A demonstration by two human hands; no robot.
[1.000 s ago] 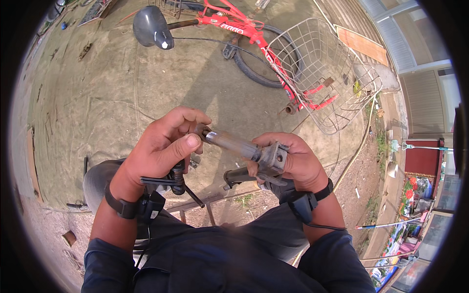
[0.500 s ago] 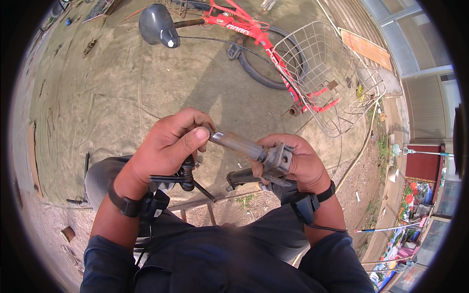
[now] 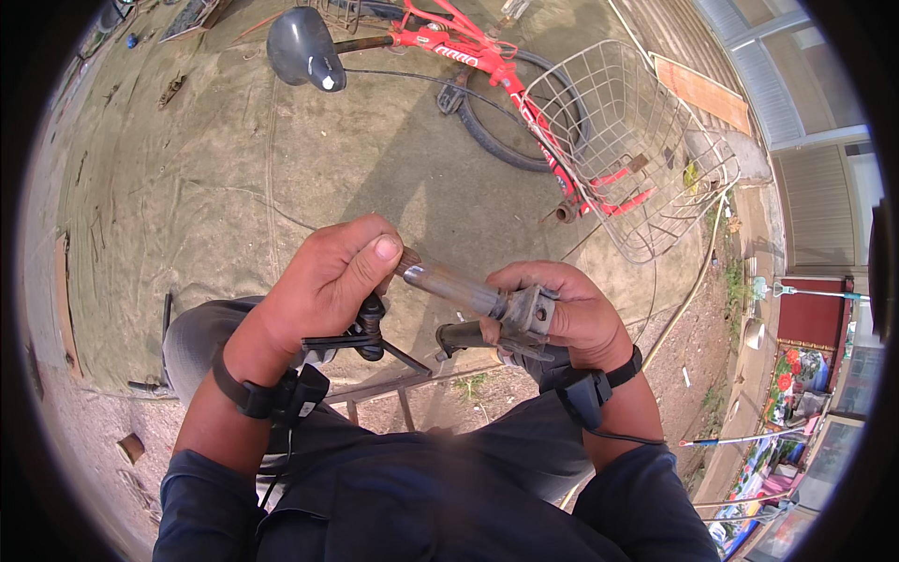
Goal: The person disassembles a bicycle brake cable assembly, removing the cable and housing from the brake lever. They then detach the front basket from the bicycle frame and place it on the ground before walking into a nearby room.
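Note:
Between my hands is a worn metal bicycle stem [image 3: 454, 287], its tube slanting up to the left and its square clamp end at the right. My right hand [image 3: 582, 314] is closed round the clamp end. The thumb and fingers of my left hand [image 3: 323, 279] pinch together at the tube's upper left end, which they partly hide. A black folding hex key set [image 3: 371, 330] is also held in the left hand, below the thumb, with keys folded out. A dark tube with a flared end [image 3: 465, 339] shows below the clamp; whether it joins the stem I cannot tell.
A red bicycle frame [image 3: 473, 58] lies ahead on the ground cloth, with a black saddle [image 3: 305, 51] and a wheel [image 3: 489, 142]. A wire basket [image 3: 646, 140] lies over its front end. A pale hose [image 3: 691, 304] runs along the right.
The left hand has shifted slightly, and the hex key set has moved a little right and turned. The stem has tilted slightly; the right hand keeps its hold.

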